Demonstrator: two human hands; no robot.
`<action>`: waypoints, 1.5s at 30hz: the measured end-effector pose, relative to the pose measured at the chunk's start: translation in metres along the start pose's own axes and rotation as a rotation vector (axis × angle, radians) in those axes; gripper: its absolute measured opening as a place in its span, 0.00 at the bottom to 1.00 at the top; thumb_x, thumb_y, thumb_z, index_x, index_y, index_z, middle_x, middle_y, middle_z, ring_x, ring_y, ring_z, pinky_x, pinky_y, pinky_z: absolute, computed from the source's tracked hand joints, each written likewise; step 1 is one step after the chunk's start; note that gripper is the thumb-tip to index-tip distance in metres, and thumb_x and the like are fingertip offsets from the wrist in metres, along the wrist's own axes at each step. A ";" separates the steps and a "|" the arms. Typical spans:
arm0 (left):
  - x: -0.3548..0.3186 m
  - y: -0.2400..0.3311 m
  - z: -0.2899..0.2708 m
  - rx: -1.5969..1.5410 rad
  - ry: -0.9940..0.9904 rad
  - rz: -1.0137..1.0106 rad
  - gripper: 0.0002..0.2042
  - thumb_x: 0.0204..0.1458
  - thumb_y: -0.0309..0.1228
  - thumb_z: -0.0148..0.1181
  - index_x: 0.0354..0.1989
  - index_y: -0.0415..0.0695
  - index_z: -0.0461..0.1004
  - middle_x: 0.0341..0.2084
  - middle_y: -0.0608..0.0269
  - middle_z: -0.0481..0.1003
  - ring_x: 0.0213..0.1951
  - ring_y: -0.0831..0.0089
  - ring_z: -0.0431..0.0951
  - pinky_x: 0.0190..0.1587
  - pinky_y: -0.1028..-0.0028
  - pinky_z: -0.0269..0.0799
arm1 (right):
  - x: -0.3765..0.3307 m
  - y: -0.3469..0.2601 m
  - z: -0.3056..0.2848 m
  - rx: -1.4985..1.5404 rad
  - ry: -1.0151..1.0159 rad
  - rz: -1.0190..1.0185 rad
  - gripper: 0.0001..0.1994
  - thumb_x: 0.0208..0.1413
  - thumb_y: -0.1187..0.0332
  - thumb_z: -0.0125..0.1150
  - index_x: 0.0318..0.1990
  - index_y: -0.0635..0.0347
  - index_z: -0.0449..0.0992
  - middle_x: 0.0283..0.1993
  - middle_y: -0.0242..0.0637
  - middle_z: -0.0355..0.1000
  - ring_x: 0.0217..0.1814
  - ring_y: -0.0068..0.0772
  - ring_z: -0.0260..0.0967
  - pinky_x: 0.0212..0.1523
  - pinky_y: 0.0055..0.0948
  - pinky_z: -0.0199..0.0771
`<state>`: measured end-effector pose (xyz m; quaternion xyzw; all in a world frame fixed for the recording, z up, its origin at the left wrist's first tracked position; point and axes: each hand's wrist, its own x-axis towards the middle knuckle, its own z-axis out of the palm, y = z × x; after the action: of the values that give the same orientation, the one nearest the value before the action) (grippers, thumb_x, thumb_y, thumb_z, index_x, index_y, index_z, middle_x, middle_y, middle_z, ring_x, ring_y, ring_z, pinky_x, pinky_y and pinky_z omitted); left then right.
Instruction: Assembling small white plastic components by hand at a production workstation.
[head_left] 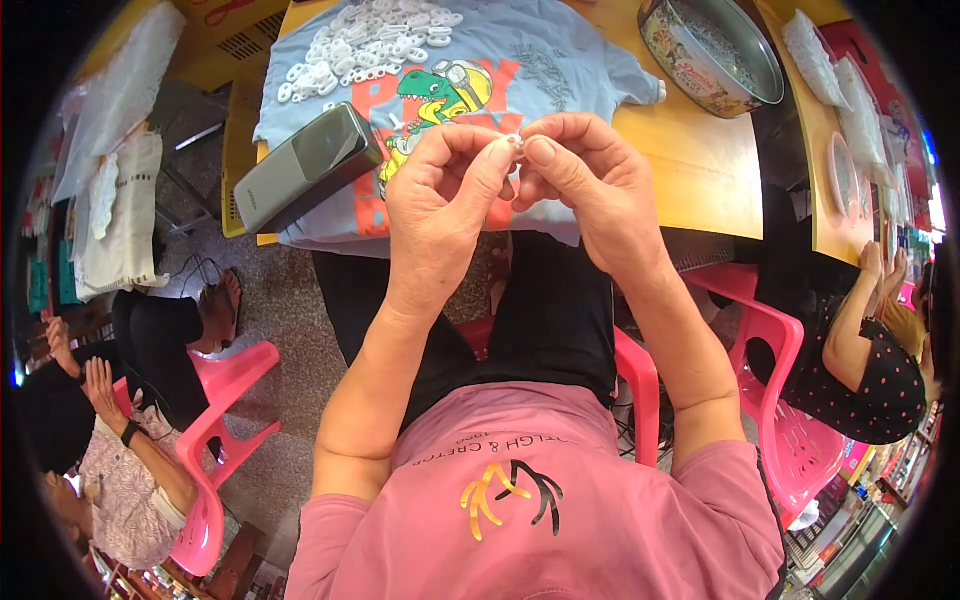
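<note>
Presently, my left hand (450, 190) and right hand (588, 180) drawn closed, thumbs and forefingers pinching small white plastic piece (516, 143) between them, above blue dinosaur-print T-shirt (595, 60). Red lettering (362, 215) across shirt; small lettering on dark-grey box-shaped device (308, 165), left. Far right, printed oval tin (690, 72) holds silvery bits (715, 45).

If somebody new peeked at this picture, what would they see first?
Probably the green cartoon dinosaur on the blue shirt, spread over the table at the top. Close by, the left hand and right hand pinch a tiny white piece. A heap of white oval pieces lies above and left of the dinosaur.
</note>
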<state>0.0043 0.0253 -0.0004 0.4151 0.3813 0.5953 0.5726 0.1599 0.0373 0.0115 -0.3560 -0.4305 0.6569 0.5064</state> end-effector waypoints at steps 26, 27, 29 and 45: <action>0.003 0.001 -0.003 -0.012 -0.061 -0.080 0.06 0.58 0.27 0.60 0.38 0.38 0.75 0.30 0.66 0.76 0.30 0.83 0.74 0.35 0.82 0.71 | 0.026 -0.046 -0.022 -1.221 -0.426 -0.523 0.06 0.62 0.70 0.54 0.38 0.63 0.71 0.31 0.43 0.69 0.33 0.48 0.69 0.32 0.38 0.68; 0.003 0.001 -0.003 -0.010 -0.058 -0.074 0.06 0.58 0.28 0.60 0.38 0.38 0.74 0.30 0.66 0.76 0.30 0.83 0.74 0.35 0.82 0.71 | 0.026 -0.046 -0.022 -1.220 -0.425 -0.523 0.06 0.62 0.70 0.54 0.38 0.63 0.71 0.31 0.43 0.69 0.33 0.48 0.69 0.32 0.38 0.68; 0.003 0.001 -0.002 -0.007 -0.057 -0.070 0.06 0.58 0.28 0.60 0.37 0.38 0.74 0.29 0.66 0.76 0.30 0.83 0.74 0.35 0.82 0.71 | 0.026 -0.045 -0.022 -1.206 -0.424 -0.531 0.05 0.62 0.70 0.54 0.37 0.63 0.70 0.31 0.43 0.68 0.33 0.48 0.68 0.32 0.39 0.67; 0.000 0.001 0.010 -0.060 -0.085 -0.059 0.07 0.59 0.27 0.59 0.39 0.36 0.73 0.30 0.63 0.76 0.30 0.82 0.75 0.34 0.82 0.71 | 0.021 -0.036 -0.025 -1.160 -0.394 -0.642 0.03 0.60 0.75 0.53 0.35 0.63 0.66 0.30 0.42 0.64 0.29 0.47 0.64 0.30 0.37 0.65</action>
<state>0.0132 0.0251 0.0045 0.4113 0.3506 0.5712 0.6178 0.1909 0.0670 0.0347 -0.2985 -0.8804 0.1904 0.3157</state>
